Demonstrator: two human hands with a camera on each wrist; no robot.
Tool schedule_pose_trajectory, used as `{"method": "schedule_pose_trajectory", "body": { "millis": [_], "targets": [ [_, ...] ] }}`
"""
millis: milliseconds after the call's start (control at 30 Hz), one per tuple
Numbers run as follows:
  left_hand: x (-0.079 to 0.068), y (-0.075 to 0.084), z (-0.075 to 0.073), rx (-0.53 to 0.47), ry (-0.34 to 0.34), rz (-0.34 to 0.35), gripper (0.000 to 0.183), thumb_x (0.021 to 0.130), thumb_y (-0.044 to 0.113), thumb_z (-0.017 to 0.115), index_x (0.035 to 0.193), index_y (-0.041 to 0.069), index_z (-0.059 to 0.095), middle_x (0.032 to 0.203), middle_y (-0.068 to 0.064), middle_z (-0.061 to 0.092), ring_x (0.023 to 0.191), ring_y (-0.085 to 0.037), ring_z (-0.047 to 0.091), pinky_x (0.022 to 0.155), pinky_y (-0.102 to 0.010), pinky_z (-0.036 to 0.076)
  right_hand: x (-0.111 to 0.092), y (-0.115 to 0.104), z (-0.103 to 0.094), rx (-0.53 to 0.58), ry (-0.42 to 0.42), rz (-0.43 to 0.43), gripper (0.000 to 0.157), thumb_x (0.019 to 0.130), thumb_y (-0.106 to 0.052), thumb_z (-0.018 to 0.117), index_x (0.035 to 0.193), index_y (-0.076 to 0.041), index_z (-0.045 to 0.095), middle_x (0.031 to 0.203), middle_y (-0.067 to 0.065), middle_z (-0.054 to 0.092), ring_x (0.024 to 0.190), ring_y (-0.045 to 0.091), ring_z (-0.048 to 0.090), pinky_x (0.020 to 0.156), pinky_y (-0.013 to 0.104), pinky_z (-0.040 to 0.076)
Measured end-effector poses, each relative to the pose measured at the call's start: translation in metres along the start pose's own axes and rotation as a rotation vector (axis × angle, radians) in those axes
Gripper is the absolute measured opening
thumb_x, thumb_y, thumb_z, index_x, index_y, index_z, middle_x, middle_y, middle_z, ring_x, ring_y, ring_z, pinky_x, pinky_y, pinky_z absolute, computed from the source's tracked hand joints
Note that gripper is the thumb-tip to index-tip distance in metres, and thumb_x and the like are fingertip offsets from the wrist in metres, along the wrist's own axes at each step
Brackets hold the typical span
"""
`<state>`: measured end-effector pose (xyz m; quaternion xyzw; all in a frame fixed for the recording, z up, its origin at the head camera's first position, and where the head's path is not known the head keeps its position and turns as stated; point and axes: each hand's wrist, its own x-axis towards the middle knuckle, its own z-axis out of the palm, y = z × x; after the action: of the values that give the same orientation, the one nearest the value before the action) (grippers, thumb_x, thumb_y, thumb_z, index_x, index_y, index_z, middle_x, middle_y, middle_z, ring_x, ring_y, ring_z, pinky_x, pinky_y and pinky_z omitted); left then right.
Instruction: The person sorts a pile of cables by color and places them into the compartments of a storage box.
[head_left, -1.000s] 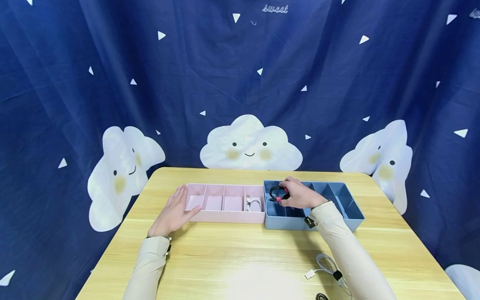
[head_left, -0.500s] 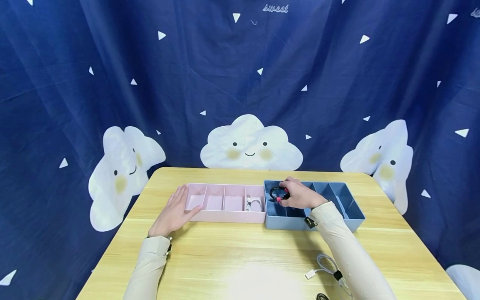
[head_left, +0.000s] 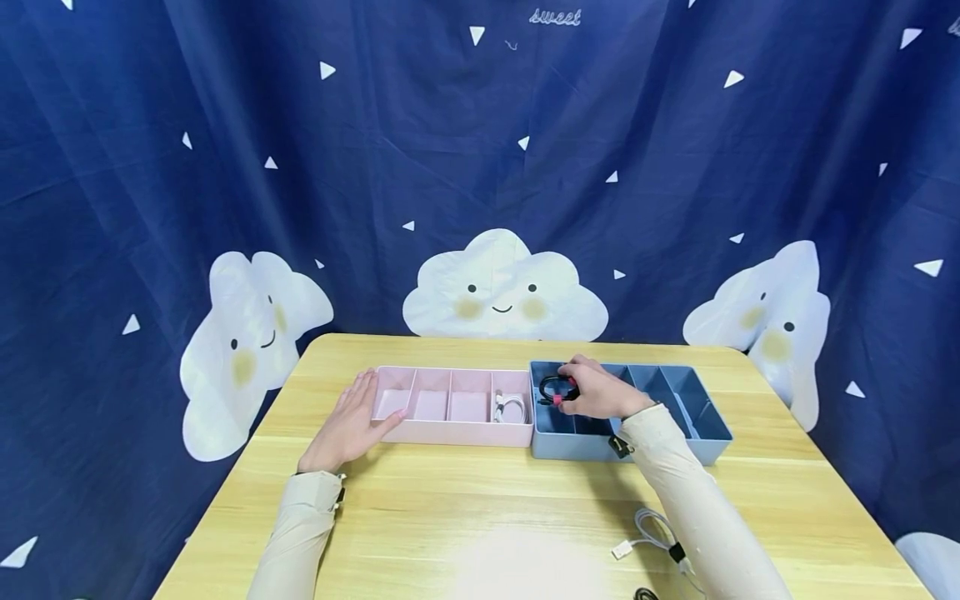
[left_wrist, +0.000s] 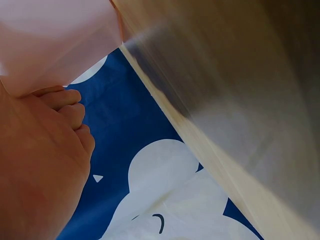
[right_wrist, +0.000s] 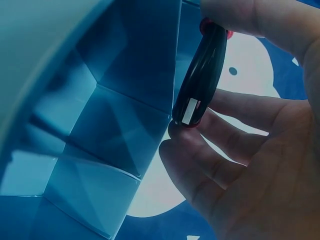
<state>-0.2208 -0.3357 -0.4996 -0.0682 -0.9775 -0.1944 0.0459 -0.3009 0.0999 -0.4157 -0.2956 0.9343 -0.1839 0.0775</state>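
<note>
My right hand [head_left: 603, 392] pinches a coiled black cable [right_wrist: 202, 75] with red ties between thumb and fingers. In the head view the coil overlaps the left compartment of the blue divided box [head_left: 573, 447]. The left hand [head_left: 348, 427] rests against the left end of the pink divided box [head_left: 457, 432], fingers stretched along its side and thumb over the front rim. In the left wrist view that hand [left_wrist: 45, 155] lies along the pink wall [left_wrist: 60, 45]. A coiled white cable [head_left: 512, 408] lies in the pink box's rightmost compartment.
Both boxes stand end to end across the back of the wooden table [head_left: 450, 492]. Nearer the front, a white cable [head_left: 656, 533] with a black tie lies beside the right sleeve. Part of a black cable [head_left: 645, 593] shows at the bottom edge. A blue curtain [head_left: 480, 150] hangs behind.
</note>
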Motion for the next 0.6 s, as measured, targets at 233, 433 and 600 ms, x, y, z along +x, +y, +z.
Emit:
{"method": "schedule_pose_trajectory", "body": {
  "millis": [233,433,600],
  "targets": [
    [0.0009,-0.0009,0.0012,0.005,-0.003,-0.003,0.1,0.101,0.064,0.051,0.162,-0.007,0.016,0.172,-0.026,0.016,0.161,-0.044,0.012,0.13,-0.062,0.015,0.0009,0.0017,0.0017,0.003,0.005,0.0,0.066,0.085,-0.023,0.08,0.139,0.008,0.058,0.129,0.018,0.059,0.109,0.029,0.054,0.096,0.047,0.052],
    [0.0012,-0.0004,0.0001,0.002,-0.007,-0.004,0.099,0.101,0.062,0.052,0.162,-0.007,0.016,0.172,-0.027,0.016,0.161,-0.044,0.012,0.13,-0.062,0.015,0.0013,0.002,0.0025,-0.004,0.016,-0.007,0.065,0.084,-0.022,0.081,0.138,0.008,0.059,0.128,0.018,0.06,0.108,0.029,0.054,0.097,0.048,0.051],
    [0.001,0.0002,-0.0004,0.0,-0.004,-0.004,0.099,0.101,0.062,0.052,0.162,-0.007,0.017,0.171,-0.027,0.017,0.161,-0.044,0.013,0.13,-0.062,0.015,0.002,0.0022,0.0043,-0.006,0.007,-0.011,0.063,0.087,-0.02,0.078,0.14,0.008,0.057,0.132,0.021,0.059,0.114,0.032,0.055,0.101,0.051,0.051]
  ]
}}
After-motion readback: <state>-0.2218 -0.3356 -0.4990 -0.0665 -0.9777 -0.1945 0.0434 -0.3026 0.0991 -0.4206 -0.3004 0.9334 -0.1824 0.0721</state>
